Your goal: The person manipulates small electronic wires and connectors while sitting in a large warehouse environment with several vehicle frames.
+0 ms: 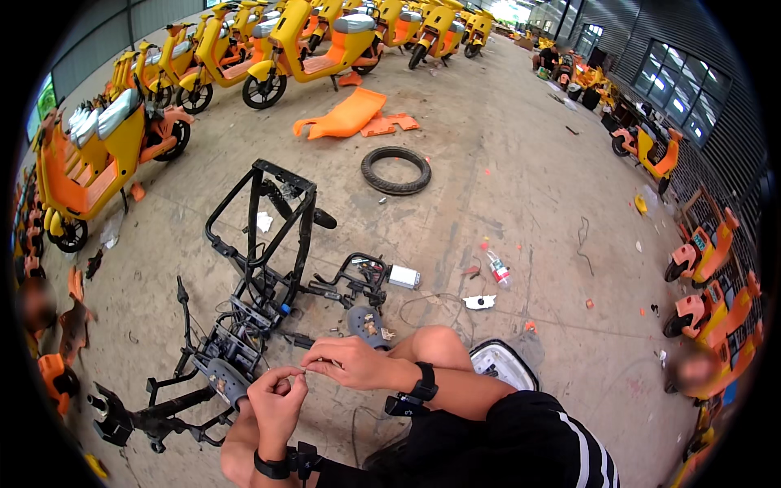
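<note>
Looks like fiddly fingertip work, so worth going slow: use the left hand [274, 398] as the anchor and make small adjustments with the right hand [351, 363], instead of tugging with both at once. Best to hold the tips nearly meeting, for less bending of the tiny, thin, strand-like piece [303, 371] between them. Too small to say for sure what kind, wire or otherwise. Maybe turn it toward the light before forcing anything, and work clear of the black tubular metal scooter frame [304, 232] lying on the dusty grey floor [480, 211], with plenty of gaps for swallowing a dropped bit. As for fingers: left thumb and index pinched together, basically no gap, the rest curled toward the palm; right thumb and index also drawn in narrow, tips right beside the left ones, other fingers bent loosely. Nothing spread wide on either side. Can't tell from this angle about actual contact between the two sets of tips. Piece located right at that meeting point, in view between the grey clog on the left foot [226, 381] and the grey clog on the right foot [366, 325].
</note>
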`<state>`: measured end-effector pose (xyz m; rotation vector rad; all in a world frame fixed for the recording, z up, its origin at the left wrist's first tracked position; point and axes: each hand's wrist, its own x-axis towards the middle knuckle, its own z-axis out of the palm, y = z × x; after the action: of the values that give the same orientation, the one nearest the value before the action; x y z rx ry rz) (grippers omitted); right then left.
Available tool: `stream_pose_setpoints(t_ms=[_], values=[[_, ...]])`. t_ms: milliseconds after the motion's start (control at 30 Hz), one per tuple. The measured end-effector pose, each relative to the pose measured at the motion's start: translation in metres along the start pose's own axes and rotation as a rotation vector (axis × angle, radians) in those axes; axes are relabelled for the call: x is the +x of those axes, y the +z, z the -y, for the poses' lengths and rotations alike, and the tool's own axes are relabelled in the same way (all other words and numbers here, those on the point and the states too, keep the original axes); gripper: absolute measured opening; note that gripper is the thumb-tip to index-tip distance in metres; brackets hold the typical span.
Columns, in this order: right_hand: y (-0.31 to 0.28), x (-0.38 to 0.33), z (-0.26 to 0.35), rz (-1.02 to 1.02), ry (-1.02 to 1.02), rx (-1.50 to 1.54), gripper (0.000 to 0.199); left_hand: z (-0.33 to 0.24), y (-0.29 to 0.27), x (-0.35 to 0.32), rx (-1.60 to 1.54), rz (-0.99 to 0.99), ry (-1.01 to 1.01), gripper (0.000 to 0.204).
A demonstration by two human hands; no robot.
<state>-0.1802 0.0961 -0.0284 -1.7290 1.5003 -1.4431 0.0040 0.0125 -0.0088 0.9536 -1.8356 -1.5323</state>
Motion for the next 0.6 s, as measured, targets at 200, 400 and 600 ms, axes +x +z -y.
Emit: stream_pose_setpoints(t_ms=[200, 400, 600], values=[[0.0006, 0.0020, 0.0037, 0.017, 0.038, 0.067, 0.011, 0.0050, 0.0038, 0.0025, -0.223, -0.024, -0.105, 0.004], [0.0009, 0.0019, 0.0036, 0.008, 0.028, 0.121, 0.009, -0.0016, 0.0019, 0.0025, -0.439, 0.057, -0.293, 0.002], [0.0052, 0.0027, 0.0048, -0.071, 0.092, 0.072, 0.013, -0.0005, 0.0094, 0.0058, -0.581, 0.025, -0.366, 0.002]])
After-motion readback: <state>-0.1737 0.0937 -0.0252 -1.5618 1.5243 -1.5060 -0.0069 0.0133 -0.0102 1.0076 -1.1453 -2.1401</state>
